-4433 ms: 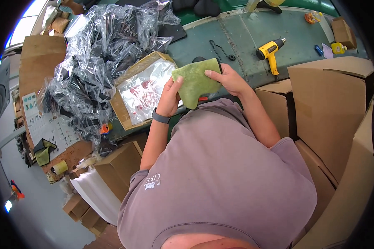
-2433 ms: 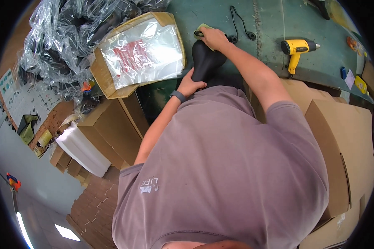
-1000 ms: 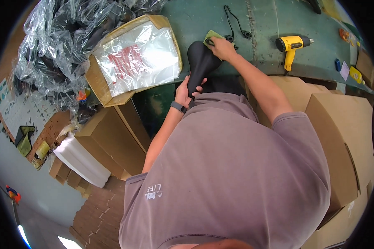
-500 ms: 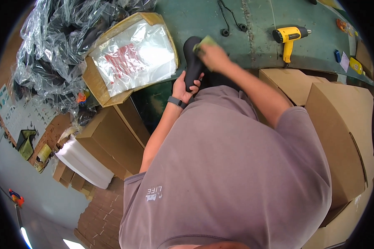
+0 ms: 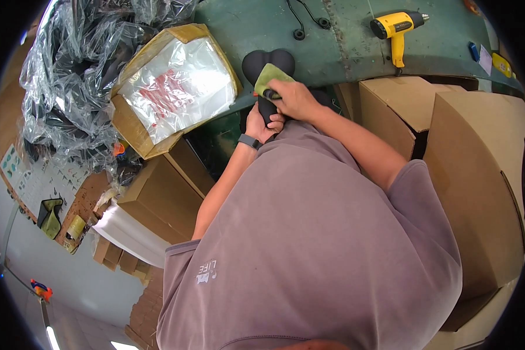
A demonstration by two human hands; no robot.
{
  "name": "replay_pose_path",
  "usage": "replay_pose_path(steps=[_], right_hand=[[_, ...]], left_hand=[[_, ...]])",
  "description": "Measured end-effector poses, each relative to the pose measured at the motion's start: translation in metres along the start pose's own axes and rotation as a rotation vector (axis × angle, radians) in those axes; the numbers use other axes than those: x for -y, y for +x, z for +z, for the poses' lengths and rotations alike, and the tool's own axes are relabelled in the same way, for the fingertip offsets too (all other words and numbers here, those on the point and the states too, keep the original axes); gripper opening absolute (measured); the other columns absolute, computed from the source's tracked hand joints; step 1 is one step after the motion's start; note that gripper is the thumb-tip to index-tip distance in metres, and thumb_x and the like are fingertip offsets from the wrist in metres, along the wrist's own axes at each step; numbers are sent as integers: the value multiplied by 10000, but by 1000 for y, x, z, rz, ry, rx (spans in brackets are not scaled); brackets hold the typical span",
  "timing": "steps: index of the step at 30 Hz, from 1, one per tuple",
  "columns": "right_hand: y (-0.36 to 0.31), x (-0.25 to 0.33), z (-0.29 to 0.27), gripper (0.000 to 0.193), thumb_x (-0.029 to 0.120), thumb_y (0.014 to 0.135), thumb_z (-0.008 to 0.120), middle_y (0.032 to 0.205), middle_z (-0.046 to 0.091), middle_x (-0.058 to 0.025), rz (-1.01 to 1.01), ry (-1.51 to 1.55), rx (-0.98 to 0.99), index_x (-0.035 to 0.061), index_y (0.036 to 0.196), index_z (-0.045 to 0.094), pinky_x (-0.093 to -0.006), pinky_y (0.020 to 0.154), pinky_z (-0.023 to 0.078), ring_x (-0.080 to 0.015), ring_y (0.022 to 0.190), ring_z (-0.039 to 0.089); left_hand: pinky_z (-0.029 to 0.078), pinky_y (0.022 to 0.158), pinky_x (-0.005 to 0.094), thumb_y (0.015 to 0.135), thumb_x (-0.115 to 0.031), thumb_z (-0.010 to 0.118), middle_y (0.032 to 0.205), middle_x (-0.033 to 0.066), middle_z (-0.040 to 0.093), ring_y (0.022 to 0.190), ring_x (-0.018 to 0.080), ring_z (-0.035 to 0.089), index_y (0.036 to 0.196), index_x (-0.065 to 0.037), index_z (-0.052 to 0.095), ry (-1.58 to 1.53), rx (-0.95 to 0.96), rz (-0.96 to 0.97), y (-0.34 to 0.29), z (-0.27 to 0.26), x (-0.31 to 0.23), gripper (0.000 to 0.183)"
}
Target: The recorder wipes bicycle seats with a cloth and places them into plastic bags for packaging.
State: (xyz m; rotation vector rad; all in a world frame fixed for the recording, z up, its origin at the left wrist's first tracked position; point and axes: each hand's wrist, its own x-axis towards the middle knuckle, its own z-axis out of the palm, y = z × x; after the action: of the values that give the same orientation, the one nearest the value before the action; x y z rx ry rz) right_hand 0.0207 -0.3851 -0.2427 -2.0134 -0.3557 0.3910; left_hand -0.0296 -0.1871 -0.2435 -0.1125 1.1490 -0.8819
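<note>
A black bicycle saddle (image 5: 279,60) lies at the near edge of the green bench, its wide two-lobed end pointing away from me. My left hand (image 5: 261,123), with a dark band on its wrist, is wrapped round the saddle's narrow nose. A green cloth (image 5: 266,77) is pinched in my right hand (image 5: 297,100), which holds it against the middle of the saddle. By the right fingers shows a small dark piece that I cannot make out. The cloth and fingers hide part of the saddle's top.
On the green bench (image 5: 356,35) lie a yellow heat gun (image 5: 398,26) and two black bent rods (image 5: 298,33). Left of the saddle is an open carton (image 5: 122,116) of clear plastic bags (image 5: 178,87), beside plastic-wrapped dark items (image 5: 81,76). Large cardboard boxes (image 5: 472,169) stand at my right.
The saddle has turned so both rear lobes show. My right hand with the cloth has come nearer to me, down towards the nose. The whole view has shifted slightly.
</note>
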Motion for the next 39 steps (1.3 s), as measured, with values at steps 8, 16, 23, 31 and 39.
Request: replay_pose_path(steps=[8,16,23,31,39], right_hand=[[44,-80,-9,316,239,950,782,986,786,-222,318,-325,-55,114,1213,658,-596,779,606,-475,926,762],[67,-51,-7,334,271,945,788,996,800,-181,93,-397,221,151,1244,696,-564,770,624,-437,916,781],[109,-82,-6,323,279,1010,726,978,781,-231,174,-436,351,98,1265,641,-596,808,604,-482,954,759],[102,-22,16,324,270,969,733,1017,785,-188,-99,-401,669,168,1271,677,-584,809,595,-449,959,761],[177,-86,22,328,284,1014,722,993,782,-233,-7,-454,373,110,1276,628,-613,779,597,-482,944,760]], left_hand=[[407,461,252,1131,-613,487,913,72,597,649,142,539,1075,-25,581,86,-5,-41,7,-6,1,598],[417,438,251,1170,-517,423,956,107,647,616,149,551,1201,-103,578,64,-40,87,8,-23,2,442],[401,427,245,1181,-417,397,918,136,646,603,152,549,1192,-99,585,163,-73,204,4,-22,0,370],[353,403,227,1189,-346,372,894,164,665,574,159,532,1229,-107,602,133,-99,261,9,-43,-4,333],[346,386,233,1191,-328,371,901,179,673,545,165,527,1219,-60,598,186,-180,298,9,-27,0,352]])
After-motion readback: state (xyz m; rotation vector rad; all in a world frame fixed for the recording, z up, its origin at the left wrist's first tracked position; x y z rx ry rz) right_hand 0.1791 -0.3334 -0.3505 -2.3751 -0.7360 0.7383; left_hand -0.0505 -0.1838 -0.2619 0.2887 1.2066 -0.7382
